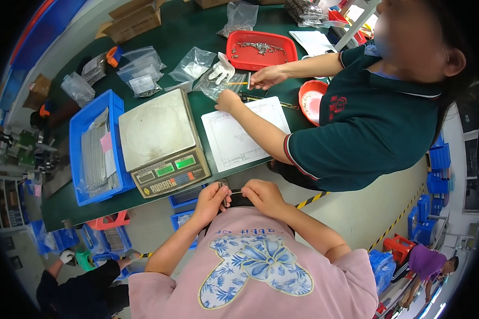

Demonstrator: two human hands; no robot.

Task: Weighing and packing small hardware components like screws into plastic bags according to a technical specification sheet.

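Spanning the gap between two hands, a slim metallic-looking piece [236,192] lies just right of the left hand [211,201] and just left of the right hand [263,197]. The left hand is curled, pinching one end; the right hand pinches the other between thumb and forefinger. Both sit near the pink shirt [255,266] and the scale [165,138]; the piece's exact shape is too small to tell

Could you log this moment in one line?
left hand: holding small thin object | right hand: pinching its other end | scale: on green table
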